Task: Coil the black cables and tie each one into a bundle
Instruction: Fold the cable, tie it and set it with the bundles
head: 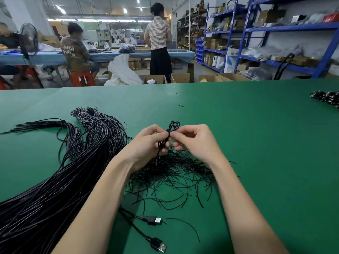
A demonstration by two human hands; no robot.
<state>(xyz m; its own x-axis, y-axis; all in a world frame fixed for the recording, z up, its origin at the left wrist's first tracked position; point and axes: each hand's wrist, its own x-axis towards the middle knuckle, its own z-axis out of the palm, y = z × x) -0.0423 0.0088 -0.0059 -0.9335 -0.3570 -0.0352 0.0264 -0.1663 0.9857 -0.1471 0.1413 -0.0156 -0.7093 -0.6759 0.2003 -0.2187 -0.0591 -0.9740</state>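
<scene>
The green surface [256, 143] carries a large mass of long black cables [55, 189] sweeping from the lower left up toward its middle (two sheaves at the far end are bound with pale ties). A heap of thin black ties [174, 173] lies beneath the hands. Two USB plugs [157, 220] rest near the front edge. Above the heap, the left hand [146, 142] grips a small coiled cable [169, 133], fingers curled round it, while the right hand [194, 142] pinches it at the middle with thumb and forefinger.
</scene>
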